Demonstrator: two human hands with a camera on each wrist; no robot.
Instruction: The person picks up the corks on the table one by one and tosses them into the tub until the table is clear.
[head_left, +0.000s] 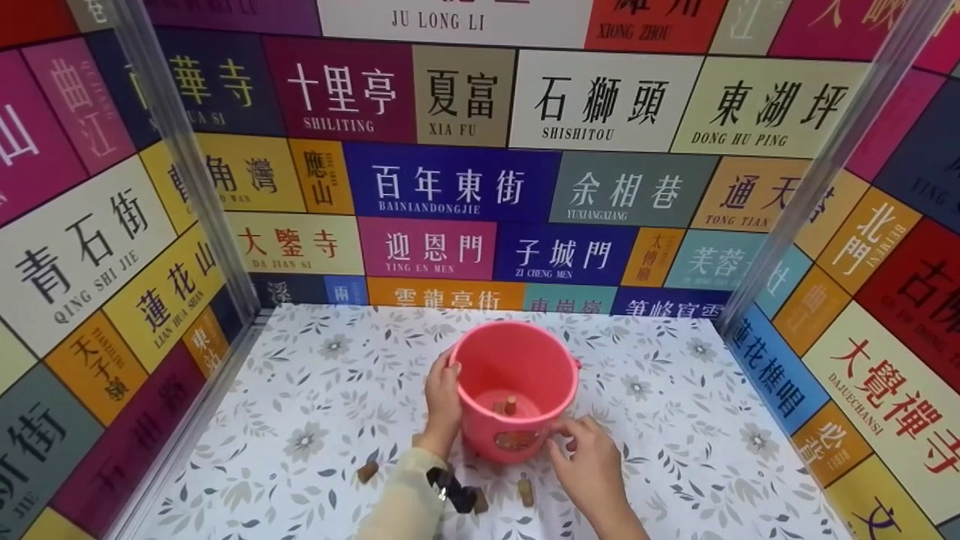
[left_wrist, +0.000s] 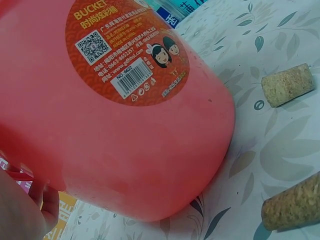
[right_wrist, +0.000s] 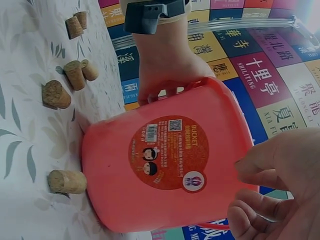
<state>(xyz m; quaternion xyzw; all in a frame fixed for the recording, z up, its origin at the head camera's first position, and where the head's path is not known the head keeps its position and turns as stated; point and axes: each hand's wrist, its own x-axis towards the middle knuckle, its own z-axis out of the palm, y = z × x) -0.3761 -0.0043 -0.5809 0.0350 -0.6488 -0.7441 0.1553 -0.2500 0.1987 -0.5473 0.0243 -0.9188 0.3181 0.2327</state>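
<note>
A pink plastic bucket (head_left: 517, 442) stands on the patterned table, its mouth tipped toward the head camera. My left hand (head_left: 444, 401) grips its left side, thumb over the rim and fingers outside. By the near right side is my right hand (head_left: 592, 465), thumb and fingers loosely bent; in the right wrist view the thumb lies against or very close to the bucket wall, and no object shows in the hand. A couple of small corks (head_left: 510, 405) lie at the bottom of the bucket. On the table around it are several more corks (right_wrist: 67, 181).
Floral-patterned sheeting covers the table (head_left: 300, 390). Colourful panels (head_left: 450, 180) with printed characters rise at the back and both sides, with clear edge strips at the corners. A dark band with a device (head_left: 450, 487) sits on my left wrist.
</note>
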